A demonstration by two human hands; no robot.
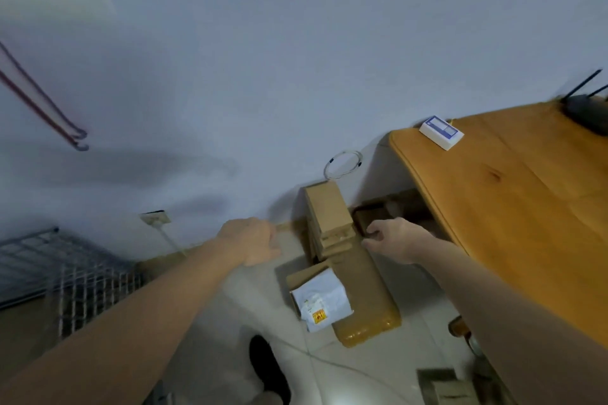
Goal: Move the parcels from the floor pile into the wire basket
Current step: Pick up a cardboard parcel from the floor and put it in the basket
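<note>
Neither hand grips anything: the left hand [253,242] and right hand [393,240] hover with loosely curled fingers either side of an upright cardboard box [327,215] in the floor pile by the far wall. The wooden table [513,194] stands right; the blurred wire basket [70,276] left. Below the box lies a long flat parcel [365,299], and a white mailer bag [320,301] whose label is unreadable.

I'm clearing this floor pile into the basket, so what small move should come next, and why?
Probably close both hands onto the upright cardboard box. The left hand and right hand flank it, holding nothing, and it stands on top of the pile; the wire basket waits to the left.
</note>
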